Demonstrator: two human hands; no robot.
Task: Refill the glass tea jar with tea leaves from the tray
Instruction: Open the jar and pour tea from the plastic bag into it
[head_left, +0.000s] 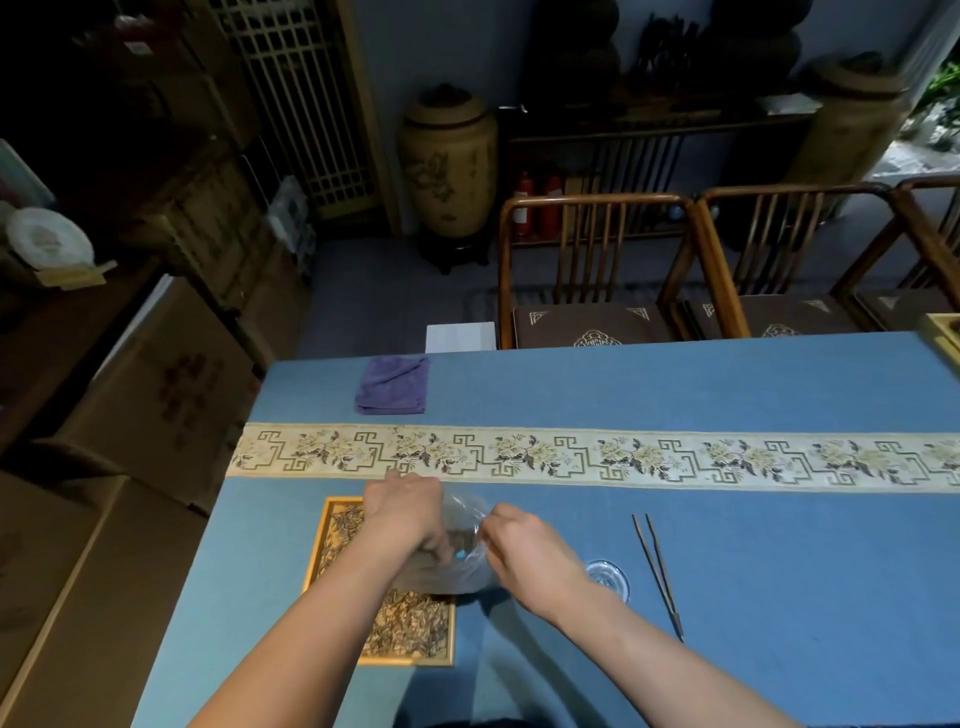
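A clear glass tea jar (464, 564) is held tilted just above the wooden tray (332, 525), which is filled with dry tea leaves (410, 626). My left hand (405, 506) reaches over the tray and grips the jar from the left. My right hand (530, 553) pinches the jar's rim from the right. Some dark leaves show inside the jar's lower part. The glass lid (608, 578) lies flat on the cloth just right of my right hand.
Long dark tweezers (657, 571) lie right of the lid. A folded purple cloth (393, 385) sits at the far left of the blue table (727, 597), beyond a patterned runner (597, 457). Wooden chairs (592, 270) stand behind the table. A second tray's corner (943, 332) shows far right.
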